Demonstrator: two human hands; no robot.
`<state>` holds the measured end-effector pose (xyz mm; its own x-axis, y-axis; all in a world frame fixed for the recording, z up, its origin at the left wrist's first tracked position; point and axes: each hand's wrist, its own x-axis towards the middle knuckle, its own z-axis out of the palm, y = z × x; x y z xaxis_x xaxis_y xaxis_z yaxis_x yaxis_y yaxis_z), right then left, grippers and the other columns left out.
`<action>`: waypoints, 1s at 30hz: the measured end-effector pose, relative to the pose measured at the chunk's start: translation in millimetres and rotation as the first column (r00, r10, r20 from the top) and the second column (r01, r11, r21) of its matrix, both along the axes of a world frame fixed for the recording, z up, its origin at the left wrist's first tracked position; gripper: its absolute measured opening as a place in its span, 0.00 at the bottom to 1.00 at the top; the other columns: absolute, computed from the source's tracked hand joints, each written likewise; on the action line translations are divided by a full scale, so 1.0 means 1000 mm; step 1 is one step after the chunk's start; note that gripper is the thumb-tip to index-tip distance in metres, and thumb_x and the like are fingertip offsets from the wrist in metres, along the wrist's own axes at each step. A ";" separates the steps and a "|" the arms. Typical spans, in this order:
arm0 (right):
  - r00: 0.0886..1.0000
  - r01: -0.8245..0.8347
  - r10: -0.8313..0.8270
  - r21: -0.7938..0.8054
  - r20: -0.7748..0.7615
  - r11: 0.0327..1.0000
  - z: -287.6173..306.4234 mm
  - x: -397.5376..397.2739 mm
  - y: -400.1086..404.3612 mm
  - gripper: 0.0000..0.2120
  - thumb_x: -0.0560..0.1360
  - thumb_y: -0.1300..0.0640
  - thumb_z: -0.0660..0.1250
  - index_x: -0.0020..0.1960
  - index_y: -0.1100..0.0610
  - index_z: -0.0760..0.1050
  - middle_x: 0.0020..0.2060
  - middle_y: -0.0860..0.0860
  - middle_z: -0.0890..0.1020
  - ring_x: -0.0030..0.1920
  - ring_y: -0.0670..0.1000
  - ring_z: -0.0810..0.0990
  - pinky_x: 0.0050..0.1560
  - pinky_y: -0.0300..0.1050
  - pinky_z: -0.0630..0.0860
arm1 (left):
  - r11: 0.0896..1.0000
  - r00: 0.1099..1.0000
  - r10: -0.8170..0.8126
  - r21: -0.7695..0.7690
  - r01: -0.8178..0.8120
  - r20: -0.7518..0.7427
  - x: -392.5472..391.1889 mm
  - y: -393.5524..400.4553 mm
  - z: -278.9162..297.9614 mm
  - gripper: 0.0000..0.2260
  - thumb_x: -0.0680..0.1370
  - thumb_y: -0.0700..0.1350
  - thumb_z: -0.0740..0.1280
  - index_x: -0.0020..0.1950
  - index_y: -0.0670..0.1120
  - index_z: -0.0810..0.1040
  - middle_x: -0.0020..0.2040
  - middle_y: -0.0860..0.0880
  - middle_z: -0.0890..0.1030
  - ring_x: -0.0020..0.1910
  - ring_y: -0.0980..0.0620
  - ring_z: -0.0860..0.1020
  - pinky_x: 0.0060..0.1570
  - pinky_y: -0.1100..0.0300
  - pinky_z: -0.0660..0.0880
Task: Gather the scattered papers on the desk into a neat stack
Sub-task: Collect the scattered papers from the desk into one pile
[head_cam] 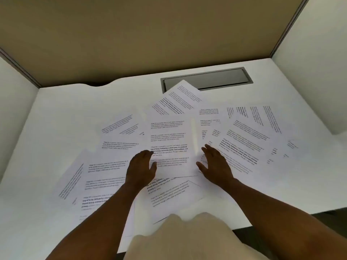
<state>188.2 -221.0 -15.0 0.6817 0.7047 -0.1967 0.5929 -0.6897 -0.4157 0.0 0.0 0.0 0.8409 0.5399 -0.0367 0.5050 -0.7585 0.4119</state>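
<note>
Papers [169, 145], light, limp and slippery, are flanked by left hand [141, 166] and right hand [214, 162], fingers apparently flat, nothing gripped; edges are best squeezed inward.

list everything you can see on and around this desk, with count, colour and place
papers: many, exact count unclear, white with black print, scattered and overlapping across the desk's middle
desk: one, white, fills the view
cable tray cover: one, grey, set into the desk at the back, one paper corner overlapping it
back panel: one, tan, behind the desk
side panels: two, white, left and right
garment: one, beige, bottom centre
left hand: one, resting on the left edge of the central sheet
right hand: one, fingers straight, at that sheet's right edge
</note>
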 end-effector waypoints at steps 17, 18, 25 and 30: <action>0.636 0.771 -0.771 -0.027 -0.016 0.637 -0.006 0.049 -0.089 0.33 0.67 0.46 0.76 0.60 0.66 0.68 0.57 0.63 0.73 0.59 0.63 0.72 0.52 0.58 0.75 | 0.966 0.947 0.213 -0.095 -0.241 -0.239 0.035 -0.012 -0.010 0.29 0.73 0.53 0.71 0.71 0.43 0.69 0.67 0.40 0.70 0.66 0.39 0.68 0.61 0.43 0.71; 0.584 0.809 -0.811 -0.061 -0.039 0.585 -0.005 0.053 -0.093 0.37 0.66 0.45 0.77 0.62 0.67 0.66 0.59 0.63 0.72 0.61 0.64 0.71 0.54 0.59 0.75 | 0.950 0.933 0.258 -0.108 -0.292 -0.250 0.038 -0.011 -0.010 0.31 0.72 0.53 0.72 0.71 0.42 0.69 0.67 0.39 0.70 0.66 0.39 0.68 0.61 0.42 0.71; 0.390 0.876 -0.908 -0.242 -0.153 0.418 0.004 0.075 -0.099 0.51 0.65 0.42 0.77 0.72 0.65 0.53 0.67 0.64 0.64 0.68 0.64 0.65 0.64 0.57 0.69 | 0.868 0.845 0.387 -0.163 -0.468 -0.368 0.057 0.006 -0.011 0.41 0.69 0.57 0.75 0.74 0.40 0.63 0.68 0.35 0.65 0.68 0.36 0.65 0.66 0.45 0.66; 0.333 0.874 -0.927 -0.312 -0.173 0.372 0.003 0.086 -0.099 0.54 0.62 0.41 0.79 0.72 0.65 0.51 0.67 0.65 0.64 0.67 0.63 0.67 0.67 0.55 0.66 | 0.831 0.790 0.428 -0.152 -0.535 -0.439 0.064 0.012 -0.016 0.43 0.67 0.56 0.77 0.72 0.39 0.62 0.67 0.34 0.65 0.67 0.35 0.65 0.64 0.43 0.69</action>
<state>273.7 -320.5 -11.6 0.7732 -0.3605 -0.5217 -0.5526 -0.7867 -0.2752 64.1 12.0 -15.6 0.3650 0.7957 -0.4834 0.9279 -0.2684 0.2588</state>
